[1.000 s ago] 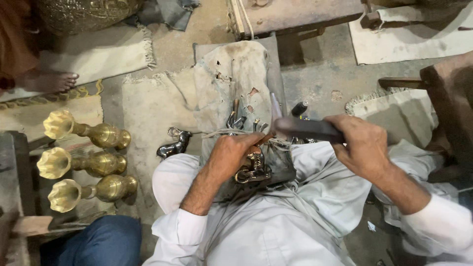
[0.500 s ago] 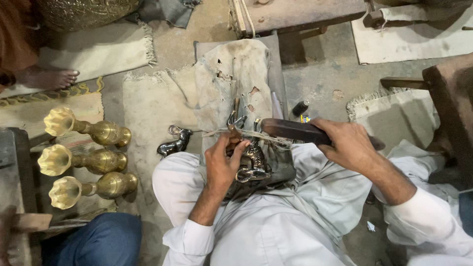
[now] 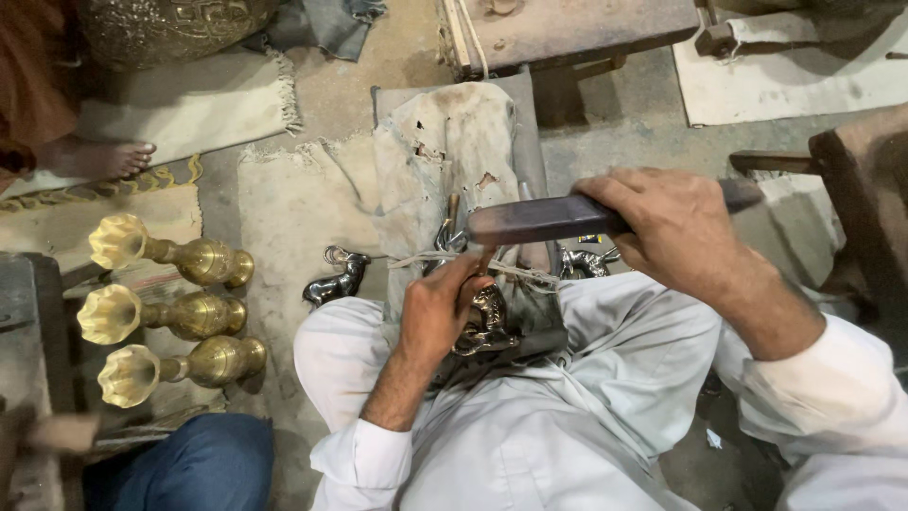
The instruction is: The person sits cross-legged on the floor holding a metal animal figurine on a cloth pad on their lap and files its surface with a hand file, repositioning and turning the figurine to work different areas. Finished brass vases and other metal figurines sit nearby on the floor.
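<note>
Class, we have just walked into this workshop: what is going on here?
A person in white clothes sits on the floor. Their right hand holds a dark hammer-like block raised above a small dark metal figurine, which the left hand steadies on a cloth-covered support between the knees. Three brass vases lie on their sides to the left, and another small animal figurine stands on the floor.

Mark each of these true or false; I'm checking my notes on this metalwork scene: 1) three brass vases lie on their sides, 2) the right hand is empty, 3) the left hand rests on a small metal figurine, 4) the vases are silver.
1) True: three brass vases lie on their sides.
2) False: the right hand grips a dark hammer.
3) True: the left hand rests on a metal figurine on the lap.
4) False: they are golden brass.
</note>
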The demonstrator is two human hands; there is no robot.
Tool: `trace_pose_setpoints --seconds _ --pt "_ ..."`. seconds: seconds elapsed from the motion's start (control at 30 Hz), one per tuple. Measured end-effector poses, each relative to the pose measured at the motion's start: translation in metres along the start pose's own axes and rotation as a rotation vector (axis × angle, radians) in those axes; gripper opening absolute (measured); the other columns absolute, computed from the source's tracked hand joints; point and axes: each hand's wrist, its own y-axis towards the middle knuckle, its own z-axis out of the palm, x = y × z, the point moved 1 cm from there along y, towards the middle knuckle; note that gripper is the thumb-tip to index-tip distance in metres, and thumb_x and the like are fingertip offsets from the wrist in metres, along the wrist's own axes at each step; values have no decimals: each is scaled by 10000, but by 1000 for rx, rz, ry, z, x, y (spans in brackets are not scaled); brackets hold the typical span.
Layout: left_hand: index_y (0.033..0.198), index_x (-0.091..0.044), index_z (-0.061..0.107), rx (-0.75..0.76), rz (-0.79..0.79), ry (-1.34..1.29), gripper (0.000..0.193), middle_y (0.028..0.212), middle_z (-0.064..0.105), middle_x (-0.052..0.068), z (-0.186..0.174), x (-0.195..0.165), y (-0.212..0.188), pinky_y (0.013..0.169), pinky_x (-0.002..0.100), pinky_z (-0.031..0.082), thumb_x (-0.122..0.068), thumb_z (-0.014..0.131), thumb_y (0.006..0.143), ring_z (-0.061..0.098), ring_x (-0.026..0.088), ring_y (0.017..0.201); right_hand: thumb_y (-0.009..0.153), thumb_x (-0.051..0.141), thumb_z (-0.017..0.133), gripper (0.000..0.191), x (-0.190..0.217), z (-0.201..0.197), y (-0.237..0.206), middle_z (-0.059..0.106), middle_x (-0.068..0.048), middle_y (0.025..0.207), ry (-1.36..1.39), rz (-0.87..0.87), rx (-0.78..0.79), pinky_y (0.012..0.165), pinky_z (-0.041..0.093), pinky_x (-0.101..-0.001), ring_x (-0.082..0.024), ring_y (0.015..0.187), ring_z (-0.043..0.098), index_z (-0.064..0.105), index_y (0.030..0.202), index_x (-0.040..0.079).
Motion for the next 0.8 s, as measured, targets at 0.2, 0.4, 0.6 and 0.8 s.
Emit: trace_pose_setpoints --seconds 0.2,0.4,0.6,0.8 --pt "1186 -71 676 117 8 -76 342 963 744 169 -3 -1 20 676 418 565 -54 763 856 748 340 818 721 100 733 543 -10 6 -15 714 -93 994 7 142 111 782 559 -441 -311 873 710 641 1254 149" --pt "1130 -81 679 267 -7 26 309 841 732 161 -8 -4 30 640 467 532 -127 796 847 724 359 779 773 134 756 452 -21 16 -36 705 -129 887 94 414 273 769 547 -467 -355 900 702 623 1204 131" --pt "1127 -102 678 421 -33 61 316 793 722 155 -11 -8 38 646 467 532 -179 795 843 718 353 748 847 140 767 390 -20 32 -52 691 -164 877 321 529 51 679 535 -468 -369 782 699 604 1196 80" --pt "1159 -93 688 436 102 33 356 825 717 173 -10 -9 40 632 486 521 -162 769 819 692 391 741 795 80 736 411 -11 54 -79 695 -163 891 306 503 -10 712 539 -467 -376 834 698 629 1191 103"
